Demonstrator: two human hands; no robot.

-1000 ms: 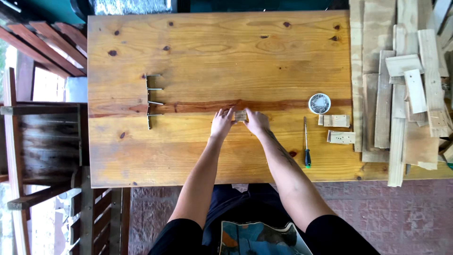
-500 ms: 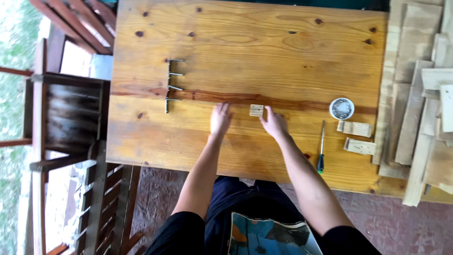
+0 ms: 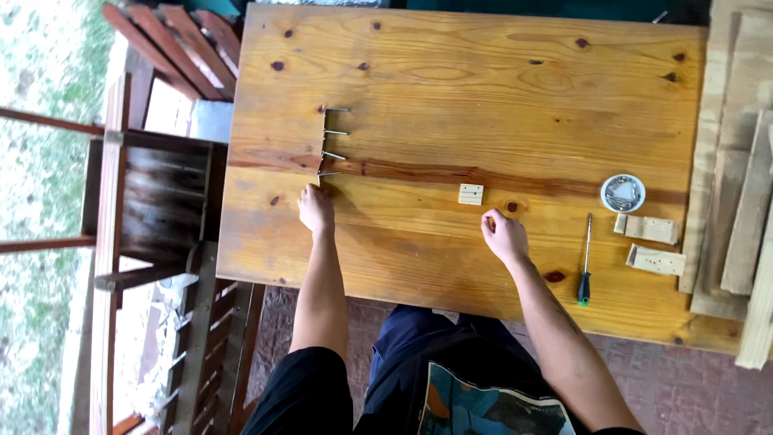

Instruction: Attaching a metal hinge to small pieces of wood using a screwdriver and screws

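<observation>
On the pine counter [image 3: 451,64], left hand [image 3: 316,209] resting curled just below a thin wooden strip with four screws [image 3: 326,142] sticking out sideways, fingertips close to its lower end; grip loosely closed, holding nothing visible. Right hand [image 3: 505,236] lying near the front edge, fingers curled in, whether pinching anything cannot be told. Between both, slightly higher, a small pale wood block [image 3: 470,193], untouched. Further right: round tin of screws [image 3: 622,192], green-handled screwdriver [image 3: 585,262], two drilled wood pieces [image 3: 654,244]. Stacked planks [image 3: 737,185] at far right.
</observation>
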